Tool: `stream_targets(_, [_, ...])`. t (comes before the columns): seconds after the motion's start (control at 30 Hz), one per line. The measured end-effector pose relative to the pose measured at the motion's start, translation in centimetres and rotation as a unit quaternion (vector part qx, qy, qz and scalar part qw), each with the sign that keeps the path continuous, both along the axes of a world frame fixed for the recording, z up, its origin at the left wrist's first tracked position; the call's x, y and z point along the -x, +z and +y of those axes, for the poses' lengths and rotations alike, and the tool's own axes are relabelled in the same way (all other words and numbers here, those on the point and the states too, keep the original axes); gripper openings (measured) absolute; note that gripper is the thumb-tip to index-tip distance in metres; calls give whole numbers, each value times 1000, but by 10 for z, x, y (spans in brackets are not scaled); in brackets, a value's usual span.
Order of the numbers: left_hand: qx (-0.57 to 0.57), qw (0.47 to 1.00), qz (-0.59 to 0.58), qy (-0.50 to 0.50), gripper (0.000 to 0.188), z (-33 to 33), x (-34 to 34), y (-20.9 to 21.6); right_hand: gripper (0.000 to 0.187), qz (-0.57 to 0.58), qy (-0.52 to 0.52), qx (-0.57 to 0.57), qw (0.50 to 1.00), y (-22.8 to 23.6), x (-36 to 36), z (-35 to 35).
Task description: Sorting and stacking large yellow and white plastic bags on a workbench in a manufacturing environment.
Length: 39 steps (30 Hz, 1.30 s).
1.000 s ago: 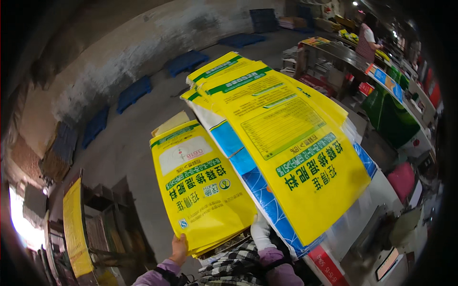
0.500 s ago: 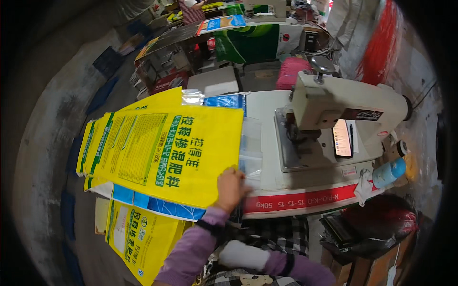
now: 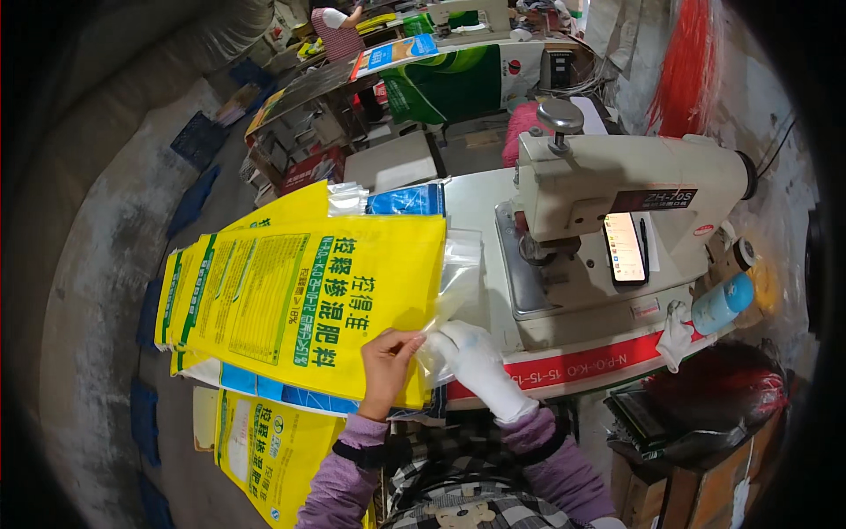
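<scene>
A stack of yellow printed woven bags (image 3: 256, 291) lies on the left part of the sewing table, with clear plastic liners (image 3: 464, 260) sticking out past its right edge. My left hand (image 3: 388, 368), bare, rests over the top bag's near right corner, thumb and forefinger pinched at its edge. My right hand (image 3: 480, 366) wears a white glove and meets the left fingertips there. Its fingers are closed on the clear plastic, partly hidden by the glove. Right of both hands stands a white sewing machine (image 3: 608, 181).
A lit phone (image 3: 626, 251) and a pen (image 3: 644, 238) lie by the machine. A blue bottle (image 3: 723, 302) and white cloth (image 3: 677, 335) are at the table's right end. More yellow bags (image 3: 273, 458) hang below left. Red strands (image 3: 687, 70) hang behind; another person (image 3: 339, 33) is at the far table.
My gloved right hand has risen from near my lap to the bag's edge and taken hold of the plastic. My left hand has shifted slightly left and down, with its fingers now pinched.
</scene>
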<state>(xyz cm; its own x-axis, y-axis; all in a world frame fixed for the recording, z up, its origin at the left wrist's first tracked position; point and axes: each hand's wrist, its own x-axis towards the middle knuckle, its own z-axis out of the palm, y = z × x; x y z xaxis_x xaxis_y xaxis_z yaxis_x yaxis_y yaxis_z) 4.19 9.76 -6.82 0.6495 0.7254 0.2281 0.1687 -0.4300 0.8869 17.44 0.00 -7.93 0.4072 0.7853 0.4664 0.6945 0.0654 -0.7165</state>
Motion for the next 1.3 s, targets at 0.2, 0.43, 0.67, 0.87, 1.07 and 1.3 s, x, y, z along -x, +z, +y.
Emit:
stream_targets(0.2, [-64, 994, -36, 77, 6, 0, 2, 5, 41, 326, 22, 65, 943, -4, 13, -13])
stream_targets(0.43, [190, 936, -210, 211, 12, 10, 22, 3, 41, -48, -235, -42, 970, 7, -19, -32])
stream_targets(0.67, [419, 888, -179, 61, 46, 10, 36, -25, 29, 276, 33, 41, 960, 37, 63, 8])
stream_targets(0.87, [-166, 933, 290, -132, 26, 12, 44, 16, 21, 225, 75, 8, 971, -1, 52, -6])
stream_targets(1.07, [98, 960, 246, -89, 45, 39, 55, 19, 27, 149, 226, -12, 962, 3, 63, -27])
stream_targets(1.3, [18, 943, 303, -136, 34, 40, 38, 32, 33, -45, 220, -54, 973, 9, 59, -23])
